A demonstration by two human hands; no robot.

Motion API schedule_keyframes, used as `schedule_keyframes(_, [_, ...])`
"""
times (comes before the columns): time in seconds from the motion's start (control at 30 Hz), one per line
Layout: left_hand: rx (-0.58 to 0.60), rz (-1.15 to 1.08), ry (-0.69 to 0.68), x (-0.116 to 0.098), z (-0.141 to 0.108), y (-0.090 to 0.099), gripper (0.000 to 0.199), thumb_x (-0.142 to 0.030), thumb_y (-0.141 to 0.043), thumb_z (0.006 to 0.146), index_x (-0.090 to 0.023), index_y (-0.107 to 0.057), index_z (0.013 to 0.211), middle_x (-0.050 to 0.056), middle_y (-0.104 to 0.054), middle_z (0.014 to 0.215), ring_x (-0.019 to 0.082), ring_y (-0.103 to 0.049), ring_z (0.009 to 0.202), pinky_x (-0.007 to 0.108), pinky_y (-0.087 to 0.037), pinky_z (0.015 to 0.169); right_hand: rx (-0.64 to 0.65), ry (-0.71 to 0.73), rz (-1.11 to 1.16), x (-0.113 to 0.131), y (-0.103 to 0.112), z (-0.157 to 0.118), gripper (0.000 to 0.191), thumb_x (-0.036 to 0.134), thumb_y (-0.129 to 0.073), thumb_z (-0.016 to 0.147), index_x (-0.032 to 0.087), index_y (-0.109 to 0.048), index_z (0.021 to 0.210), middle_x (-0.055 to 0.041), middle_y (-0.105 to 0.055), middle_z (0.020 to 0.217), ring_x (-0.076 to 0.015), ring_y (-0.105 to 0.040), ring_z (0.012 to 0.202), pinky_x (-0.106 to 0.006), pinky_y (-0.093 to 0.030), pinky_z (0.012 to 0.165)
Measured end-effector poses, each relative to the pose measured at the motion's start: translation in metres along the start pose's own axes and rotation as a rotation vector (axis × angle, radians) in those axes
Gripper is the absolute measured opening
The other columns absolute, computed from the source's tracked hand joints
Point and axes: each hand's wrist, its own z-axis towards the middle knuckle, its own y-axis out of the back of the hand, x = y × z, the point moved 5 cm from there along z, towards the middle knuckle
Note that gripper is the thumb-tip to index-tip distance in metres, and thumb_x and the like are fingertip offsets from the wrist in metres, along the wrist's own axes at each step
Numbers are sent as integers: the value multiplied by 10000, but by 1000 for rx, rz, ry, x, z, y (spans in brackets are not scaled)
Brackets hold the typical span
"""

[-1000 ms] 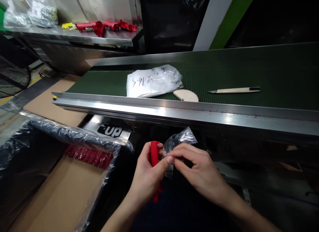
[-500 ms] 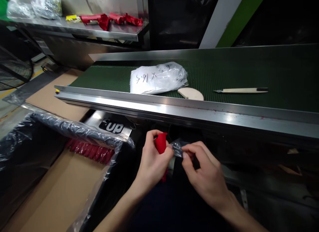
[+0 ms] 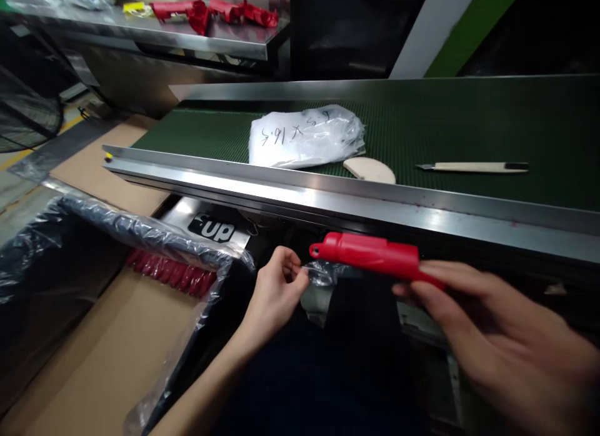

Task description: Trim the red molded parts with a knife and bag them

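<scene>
My right hand (image 3: 497, 330) grips a red tubular plastic part (image 3: 375, 255) by its right end. The part lies nearly level below the conveyor's front rail, with a small holed tab at its left tip. Left of it, my left hand (image 3: 281, 280) is closed in a pinch on the edge of a clear plastic bag (image 3: 321, 275). The bag hangs just below the red part's left half; whether they touch I cannot tell.
A green conveyor (image 3: 210, 133) carries a white plastic packet (image 3: 304, 139), a cream curved piece (image 3: 370, 170) and a knife (image 3: 478, 167). At left, a lined carton (image 3: 140, 227) holds several bagged red parts (image 3: 171, 273). More red parts (image 3: 180, 11) lie on a metal shelf (image 3: 225, 42).
The red part has passed from my left hand to my right, which has moved rightward and closer. My left hand now pinches the bag that my right hand held. The view has shifted slightly.
</scene>
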Motion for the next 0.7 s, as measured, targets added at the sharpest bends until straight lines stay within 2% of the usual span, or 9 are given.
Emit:
schedule_keyframes(0.07, [-4, -72, 48, 4, 3, 3, 121, -271, -596, 837, -166, -541, 816, -3, -558, 736, 124, -515, 664, 217, -387, 596, 51, 185, -106, 9, 3, -9, 243, 158, -666, 857, 258, -674, 1079, 4, -697, 1026, -136, -680, 858, -239, -537, 850])
schedule_keyframes(0.17, [-13, -154, 89, 1, 1, 3, 172, -318, -625, 845, -150, -590, 824, 4, -573, 726, 121, -512, 660, 213, -382, 591, 153, 434, -170, 20, -6, -19, 354, 76, -659, 821, 206, -648, 1150, -29, -710, 1018, -151, -686, 895, -244, -548, 858])
schedule_keyframes(0.3, [-5, -231, 87, -9, -7, 1, 192, -330, -611, 874, -139, -632, 863, 15, -597, 735, 131, -536, 681, 223, -410, 622, 232, 554, -189, 15, -19, -26, 399, 14, -620, 812, 165, -632, 1181, -68, -721, 1018, -188, -687, 958, -287, -582, 837])
schedule_keyframes(0.43, [-22, -258, 28, -11, -10, 4, 176, -312, -580, 908, -146, -637, 892, 36, -617, 832, 150, -555, 755, 249, -440, 700, 410, 718, -176, 10, -30, -28, 435, -14, -531, 815, 100, -603, 1229, -124, -691, 1153, -237, -633, 1114, -363, -571, 914])
schedule_keyframes(0.5, [-32, -249, -14, -10, -13, 5, 155, -281, -574, 917, -149, -641, 868, 41, -607, 852, 157, -557, 785, 255, -435, 712, 460, 798, -153, 11, -33, -26, 440, -8, -505, 812, 85, -598, 1232, -130, -688, 1167, -252, -635, 1113, -385, -578, 906])
schedule_keyframes(0.6, [-75, -232, -92, -13, -22, 2, 119, -204, -557, 925, -161, -649, 863, 43, -602, 885, 161, -563, 832, 260, -435, 748, 388, 785, -130, 10, -38, -28, 415, 4, -548, 802, 119, -632, 1192, -101, -726, 1061, -232, -696, 972, -344, -607, 820])
schedule_keyframes(0.7, [-172, -229, -179, -17, -39, -5, 128, -152, -520, 934, -173, -643, 906, 54, -611, 941, 164, -576, 879, 275, -449, 803, 173, 489, -74, -10, -41, -39, 444, 61, -677, 774, 206, -660, 1193, -65, -735, 947, -223, -722, 760, -324, -621, 666])
